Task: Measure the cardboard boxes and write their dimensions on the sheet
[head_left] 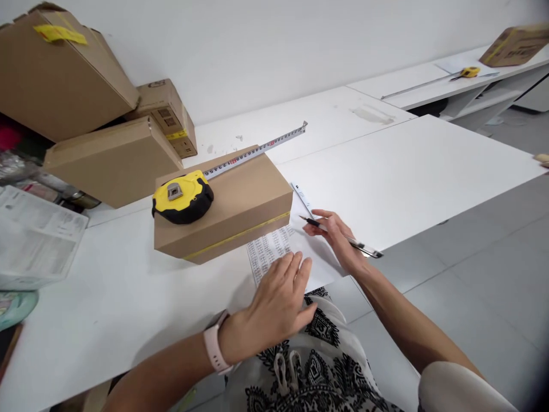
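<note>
My left hand (274, 300) lies flat, fingers stretched out, on a printed sheet of paper (274, 249) at the near edge of the white table (386, 171). My right hand (338, 237) grips a black pen (343, 237) with its tip on the same sheet. Just behind the sheet stands a low cardboard box (240, 209). On top of it sits a yellow and black tape measure (182, 197), its blade (257, 150) pulled out along the box's far edge and past it to the right.
Three cardboard boxes (107, 160) are stacked at the back left against the wall. Printed papers (34, 240) lie at the left edge. A far table (429, 80) at the upper right carries another tape measure (469, 72) and a box (514, 44). Grey floor lies to the right.
</note>
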Tool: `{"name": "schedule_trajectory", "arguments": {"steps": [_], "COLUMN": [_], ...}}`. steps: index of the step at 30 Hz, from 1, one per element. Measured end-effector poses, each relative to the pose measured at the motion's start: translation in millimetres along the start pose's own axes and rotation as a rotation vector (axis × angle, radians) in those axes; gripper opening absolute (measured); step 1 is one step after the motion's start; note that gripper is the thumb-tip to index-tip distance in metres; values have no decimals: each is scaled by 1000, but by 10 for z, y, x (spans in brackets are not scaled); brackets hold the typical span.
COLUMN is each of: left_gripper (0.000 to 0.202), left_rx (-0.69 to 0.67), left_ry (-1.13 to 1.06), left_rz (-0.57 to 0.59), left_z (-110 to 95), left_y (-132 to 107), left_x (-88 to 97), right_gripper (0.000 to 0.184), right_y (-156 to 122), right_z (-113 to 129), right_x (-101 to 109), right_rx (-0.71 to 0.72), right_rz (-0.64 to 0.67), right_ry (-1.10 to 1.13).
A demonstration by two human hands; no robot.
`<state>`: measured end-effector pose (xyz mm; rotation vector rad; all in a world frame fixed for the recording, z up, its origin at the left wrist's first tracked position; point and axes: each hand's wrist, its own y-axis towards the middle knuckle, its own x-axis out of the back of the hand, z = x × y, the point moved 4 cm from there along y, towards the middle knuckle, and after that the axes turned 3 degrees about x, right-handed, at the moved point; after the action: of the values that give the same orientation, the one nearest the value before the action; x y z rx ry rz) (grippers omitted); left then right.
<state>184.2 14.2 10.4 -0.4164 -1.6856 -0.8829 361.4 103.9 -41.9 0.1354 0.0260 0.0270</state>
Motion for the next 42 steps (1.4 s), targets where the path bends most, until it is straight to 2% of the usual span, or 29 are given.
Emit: {"name": "schedule_trajectory", "arguments": {"steps": [3,5,7,11,19,26,36,42], "left_gripper": [87,90,89,88,87,96,89,96], "left_rx": [50,91,115,137,109,87,79,77], "left_ry": [95,150,183,209,278,285,328,301], "left_rz": [194,250,262,263,259,236,269,256], "left_z": [-4,46,80,85,59,65,50,54], "left_y": [-34,-10,39,133,148,129,158,164], "left_x": [-536,-711,-778,-786,-746,-768,-732,-752], "right_gripper": [46,37,32,25,28,24,22,23], "right_y": [46,66,93,176,377,344,346,343], "right_z": [-100,-150,-172,-174,-291,-230,-229,-235], "right_x": [-89,-115,-130,-175,-242,-306,-305,-318], "right_rx": [-143,-171,-140,-60,-27,38,80,60], "right_rz": [154,178,149,120,288,224,234,238], "right_ry": [-16,-91,-187,-302,-263,-374,-387,-378]}}
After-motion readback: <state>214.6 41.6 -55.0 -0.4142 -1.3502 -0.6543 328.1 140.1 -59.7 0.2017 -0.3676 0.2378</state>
